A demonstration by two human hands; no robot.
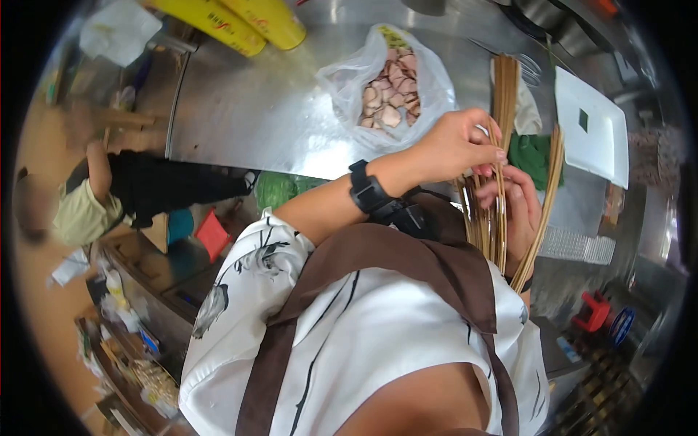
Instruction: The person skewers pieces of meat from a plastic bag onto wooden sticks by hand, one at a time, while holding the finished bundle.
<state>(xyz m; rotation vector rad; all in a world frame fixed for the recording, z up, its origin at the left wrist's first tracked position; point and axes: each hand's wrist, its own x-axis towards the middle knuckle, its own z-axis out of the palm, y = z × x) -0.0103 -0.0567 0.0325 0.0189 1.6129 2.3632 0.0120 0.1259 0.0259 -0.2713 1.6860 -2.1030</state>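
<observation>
My right hand (522, 207) has its fingers wrapped round long thin bamboo skewers (542, 207), some running along the outside of the palm. From the left, my left hand (462, 145) reaches across with a black band on its wrist. Its thumb and fingertips pinch the skewers (500, 189) just above the right hand's fingers. A thick bundle of skewers (507, 91) rises behind the fingertips. Beyond my left hand, an open clear plastic bag (436, 76) on the metal table holds many pinkish slices with dark edges (392, 91).
The steel table (254, 109) carries yellow rolls (269, 22) at the far left. A white tray (592, 123) and a green cloth (531, 156) lie to the right. At left, a person (94, 189) stands near a red stool (213, 234). Shelves with goods (138, 341) are below.
</observation>
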